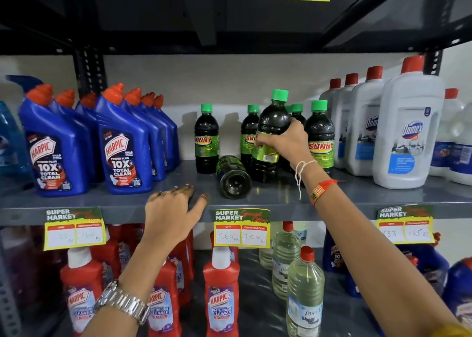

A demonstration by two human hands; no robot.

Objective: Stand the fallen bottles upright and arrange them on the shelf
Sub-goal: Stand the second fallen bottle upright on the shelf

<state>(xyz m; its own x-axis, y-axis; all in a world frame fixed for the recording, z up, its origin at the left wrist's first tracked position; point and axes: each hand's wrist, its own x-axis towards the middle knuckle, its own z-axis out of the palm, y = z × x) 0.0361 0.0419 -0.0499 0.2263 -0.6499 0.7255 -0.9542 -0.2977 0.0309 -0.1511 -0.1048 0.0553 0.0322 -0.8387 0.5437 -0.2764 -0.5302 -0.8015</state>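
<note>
Grey shop shelf (357, 198) carries the work, with blue Harpic bottles (122, 145) at its left end. Right of them the left hand (171, 209) rests flat and empty on the shelf edge. Just beyond lies one fallen bottle (233, 177), base outward, its cap hidden. Right again, the right hand (286, 140) grips a tilted bottle (270, 134); I judge it needs setting square, then the fallen one. Bottles behind are partly hidden.

wall (229, 81): plain, pale | rack upright (89, 68): black, perforated | upper shelf underside (153, 17): dark | light: even
</note>
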